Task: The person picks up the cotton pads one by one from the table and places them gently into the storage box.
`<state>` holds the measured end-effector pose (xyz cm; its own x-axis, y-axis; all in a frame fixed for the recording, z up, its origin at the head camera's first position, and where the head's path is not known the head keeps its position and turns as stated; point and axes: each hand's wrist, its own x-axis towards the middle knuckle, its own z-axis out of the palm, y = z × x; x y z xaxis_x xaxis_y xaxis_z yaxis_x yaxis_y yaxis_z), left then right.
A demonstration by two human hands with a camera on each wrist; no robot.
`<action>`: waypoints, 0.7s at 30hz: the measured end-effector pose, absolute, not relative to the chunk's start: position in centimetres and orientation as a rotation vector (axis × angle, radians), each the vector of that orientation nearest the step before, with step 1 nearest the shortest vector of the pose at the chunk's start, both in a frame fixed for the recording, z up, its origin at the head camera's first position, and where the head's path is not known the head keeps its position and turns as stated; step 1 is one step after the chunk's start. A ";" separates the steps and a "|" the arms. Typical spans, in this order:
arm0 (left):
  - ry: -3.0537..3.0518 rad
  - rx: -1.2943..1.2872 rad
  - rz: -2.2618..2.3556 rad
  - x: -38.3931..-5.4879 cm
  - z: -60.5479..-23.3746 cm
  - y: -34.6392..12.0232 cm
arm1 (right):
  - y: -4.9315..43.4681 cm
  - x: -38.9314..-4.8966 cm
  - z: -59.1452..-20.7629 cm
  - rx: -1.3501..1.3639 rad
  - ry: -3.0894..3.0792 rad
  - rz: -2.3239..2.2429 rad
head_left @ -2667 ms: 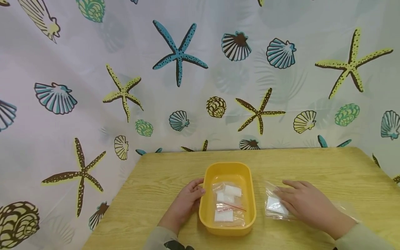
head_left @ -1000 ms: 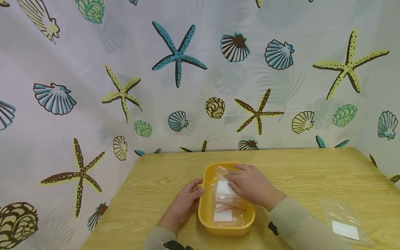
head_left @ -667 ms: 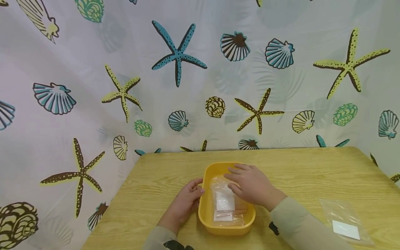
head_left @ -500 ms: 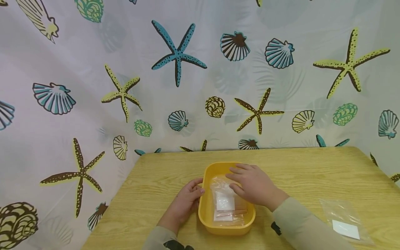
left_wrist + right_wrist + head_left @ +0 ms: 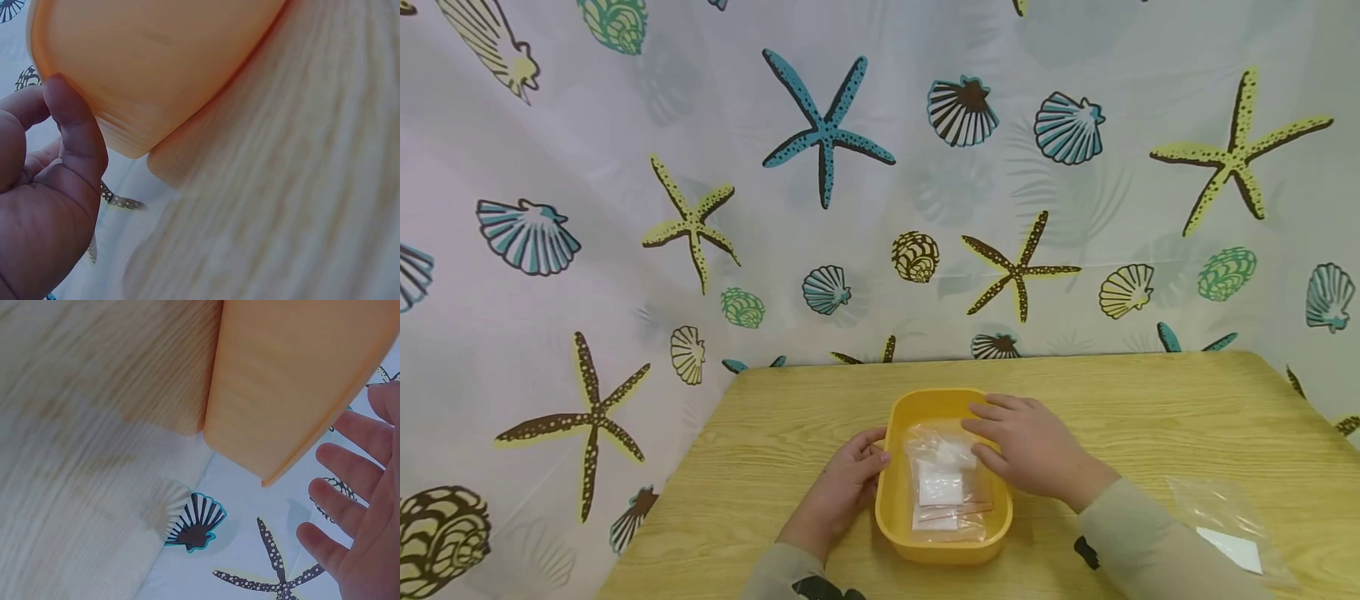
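Note:
A yellow plastic tub (image 5: 943,550) stands on the wooden table. My left hand (image 5: 841,492) pinches its left rim, thumb over the edge and fingers along the outer wall; the left wrist view shows the thumb (image 5: 75,125) at the rim. Inside the tub lie several clear plastic bags (image 5: 942,487) with white labels and red zip strips, overlapping one another. My right hand (image 5: 1033,446) is over the tub's right rim, fingers spread and holding nothing, as the right wrist view also shows. Another clear bag (image 5: 1221,508) with a white label lies on the table at the right, partly behind the right sleeve.
The wooden table (image 5: 805,408) runs back to a white curtain (image 5: 880,208) printed with starfish and shells, which also hangs along the left side. The right forearm's sleeve (image 5: 1157,533) reaches across the table's front right.
My right hand brought a clear bag from the right into the tub, let it go on the others, and has drawn back slightly rightward. The left hand stays at the rim.

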<state>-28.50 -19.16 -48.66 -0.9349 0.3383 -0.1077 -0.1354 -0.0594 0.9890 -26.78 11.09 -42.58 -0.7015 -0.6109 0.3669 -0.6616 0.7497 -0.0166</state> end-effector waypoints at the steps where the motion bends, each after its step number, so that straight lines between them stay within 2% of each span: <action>1: 1.901 0.219 2.064 -28.5 -48.6 -19.2 | 11.3 -26.7 -42.6 0.980 -2.614 0.207; 21: 1.856 0.235 2.097 -28.5 -48.8 -19.3 | 16.3 -25.1 -43.3 0.905 -2.640 0.204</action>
<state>-28.52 -19.31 -48.83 -0.9320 0.3501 -0.0937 -0.1356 -0.0973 0.9860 -25.09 16.33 -43.30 -0.7387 -0.5678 0.3633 -0.6169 0.7866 -0.0250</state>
